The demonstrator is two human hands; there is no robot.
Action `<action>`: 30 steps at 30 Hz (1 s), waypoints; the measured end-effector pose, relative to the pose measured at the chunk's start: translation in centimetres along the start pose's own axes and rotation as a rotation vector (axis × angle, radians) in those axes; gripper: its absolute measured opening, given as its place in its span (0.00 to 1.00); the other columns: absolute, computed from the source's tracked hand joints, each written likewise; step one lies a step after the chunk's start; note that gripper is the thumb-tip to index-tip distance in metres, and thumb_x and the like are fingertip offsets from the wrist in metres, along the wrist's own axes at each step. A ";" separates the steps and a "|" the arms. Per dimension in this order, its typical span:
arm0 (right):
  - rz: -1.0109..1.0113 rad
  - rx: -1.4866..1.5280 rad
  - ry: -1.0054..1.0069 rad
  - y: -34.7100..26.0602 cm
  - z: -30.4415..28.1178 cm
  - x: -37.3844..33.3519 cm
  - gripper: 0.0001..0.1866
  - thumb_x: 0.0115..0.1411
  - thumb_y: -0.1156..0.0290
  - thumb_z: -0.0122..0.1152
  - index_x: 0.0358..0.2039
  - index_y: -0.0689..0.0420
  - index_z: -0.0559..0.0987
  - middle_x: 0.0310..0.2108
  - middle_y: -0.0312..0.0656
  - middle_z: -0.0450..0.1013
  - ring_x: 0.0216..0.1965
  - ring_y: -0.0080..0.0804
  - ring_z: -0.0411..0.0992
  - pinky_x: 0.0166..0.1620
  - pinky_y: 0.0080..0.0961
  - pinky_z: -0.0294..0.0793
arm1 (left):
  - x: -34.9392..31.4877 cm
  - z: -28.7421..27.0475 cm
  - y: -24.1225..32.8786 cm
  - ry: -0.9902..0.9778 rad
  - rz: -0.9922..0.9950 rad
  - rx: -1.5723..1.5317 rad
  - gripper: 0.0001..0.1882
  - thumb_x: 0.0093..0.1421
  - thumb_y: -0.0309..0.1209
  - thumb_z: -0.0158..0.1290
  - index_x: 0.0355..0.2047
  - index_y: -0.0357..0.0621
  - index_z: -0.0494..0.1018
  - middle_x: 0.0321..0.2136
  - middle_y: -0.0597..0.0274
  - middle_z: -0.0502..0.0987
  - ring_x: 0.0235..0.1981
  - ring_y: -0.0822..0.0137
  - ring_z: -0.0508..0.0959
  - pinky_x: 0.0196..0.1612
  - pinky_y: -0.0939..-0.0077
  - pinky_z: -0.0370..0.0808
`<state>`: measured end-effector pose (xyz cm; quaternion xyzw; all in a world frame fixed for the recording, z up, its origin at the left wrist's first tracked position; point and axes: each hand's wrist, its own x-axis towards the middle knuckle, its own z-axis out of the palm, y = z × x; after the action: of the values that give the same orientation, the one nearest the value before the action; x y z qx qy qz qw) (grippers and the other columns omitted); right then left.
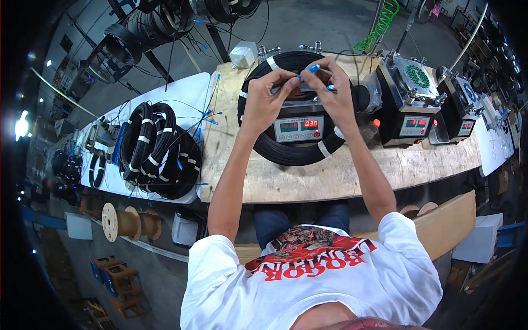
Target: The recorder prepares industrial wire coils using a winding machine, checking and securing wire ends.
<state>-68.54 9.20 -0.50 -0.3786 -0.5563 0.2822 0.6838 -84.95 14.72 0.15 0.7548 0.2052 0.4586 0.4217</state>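
Observation:
A thick coil of black cable (283, 157), bound with white ties, hangs round a small machine with a lit display panel (298, 130) in front of me. Above the machine my hands meet, fingers pinched. My right hand (334, 96) is closed on a blue-tipped cable connector (313, 68). Another blue connector (330, 88) shows against its fingers. My left hand (267, 102) pinches close beside it, thumb and forefinger together near a small blue bit; what it holds is mostly hidden by the fingers.
Bundled black coils (146, 137) with blue connectors lie on the white table at left. Two similar machines (412, 110) stand at right, near a bottle with an orange cap (376, 123). A white plug box (242, 55) sits at the wooden table's (264, 184) far edge. Wooden spools (125, 221) lie below left.

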 end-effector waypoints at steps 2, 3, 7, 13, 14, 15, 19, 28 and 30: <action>-0.091 -0.193 -0.049 -0.3 -1.4 1.4 0.14 0.58 0.68 0.69 0.40 0.58 0.77 0.30 0.31 0.71 0.31 0.17 0.67 0.37 0.17 0.66 | 1.0 -1.2 0.4 0.039 0.022 0.030 0.08 0.65 0.26 0.56 0.39 0.32 0.78 0.27 0.62 0.81 0.29 0.76 0.80 0.35 0.81 0.76; -0.177 -0.387 -0.098 -0.8 -2.2 2.2 0.15 0.56 0.69 0.70 0.43 0.56 0.78 0.30 0.30 0.69 0.31 0.18 0.65 0.37 0.17 0.65 | 1.6 -2.1 0.6 0.079 0.040 0.058 0.09 0.66 0.27 0.55 0.40 0.33 0.77 0.27 0.64 0.80 0.29 0.77 0.79 0.34 0.82 0.76; -0.386 -0.546 -0.145 -3.1 -4.9 7.8 0.16 0.61 0.66 0.64 0.50 0.53 0.80 0.27 0.34 0.66 0.28 0.24 0.62 0.35 0.23 0.64 | 6.8 -6.1 0.9 0.189 0.230 0.021 0.12 0.67 0.30 0.54 0.41 0.31 0.76 0.27 0.62 0.80 0.25 0.76 0.79 0.29 0.83 0.74; -0.314 -1.071 -0.275 -0.2 -4.9 15.8 0.23 0.67 0.54 0.54 0.57 0.53 0.72 0.20 0.47 0.74 0.28 0.46 0.77 0.39 0.44 0.74 | 14.0 -9.9 -3.3 0.093 0.046 0.276 0.13 0.67 0.31 0.53 0.43 0.30 0.75 0.26 0.59 0.82 0.20 0.72 0.80 0.24 0.80 0.75; -0.054 -1.197 -0.418 0.0 -4.8 16.4 0.27 0.66 0.49 0.51 0.60 0.51 0.68 0.32 0.51 0.78 0.39 0.53 0.77 0.44 0.47 0.74 | 14.6 -10.2 -3.9 0.081 0.000 0.269 0.14 0.66 0.30 0.53 0.45 0.30 0.76 0.25 0.58 0.82 0.19 0.72 0.80 0.23 0.79 0.75; -0.051 -1.206 -0.413 1.7 -5.5 17.1 0.27 0.66 0.49 0.51 0.60 0.51 0.68 0.32 0.51 0.78 0.39 0.53 0.77 0.44 0.47 0.74 | 15.3 -9.7 -4.5 0.077 0.004 0.261 0.14 0.66 0.30 0.53 0.45 0.30 0.76 0.25 0.58 0.82 0.19 0.72 0.80 0.23 0.79 0.75; -0.064 -1.088 -0.502 7.2 -7.1 19.3 0.26 0.67 0.53 0.52 0.60 0.52 0.68 0.49 0.54 0.72 0.50 0.47 0.73 0.48 0.41 0.71 | 16.9 -8.3 -5.2 -0.026 -0.078 0.475 0.15 0.63 0.30 0.55 0.45 0.32 0.78 0.21 0.56 0.81 0.17 0.71 0.79 0.24 0.77 0.74; -0.003 -0.774 -0.563 7.5 -6.3 20.1 0.12 0.63 0.70 0.59 0.45 0.61 0.77 0.28 0.50 0.78 0.31 0.44 0.76 0.36 0.35 0.74 | 17.8 -8.7 -7.7 -0.229 -0.218 0.644 0.12 0.63 0.34 0.57 0.39 0.38 0.83 0.25 0.55 0.84 0.26 0.68 0.80 0.35 0.73 0.75; -0.118 -0.874 -0.707 7.4 -6.4 19.9 0.11 0.61 0.69 0.62 0.41 0.62 0.77 0.31 0.51 0.79 0.33 0.44 0.77 0.37 0.36 0.74 | 18.0 -8.5 -8.0 -0.255 -0.216 0.642 0.12 0.63 0.34 0.57 0.39 0.38 0.83 0.25 0.55 0.84 0.26 0.68 0.81 0.36 0.72 0.75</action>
<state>-57.60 28.02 3.66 -0.4772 -0.8369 0.0967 0.2501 -82.79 35.54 4.80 0.8740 0.3629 0.2258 0.2312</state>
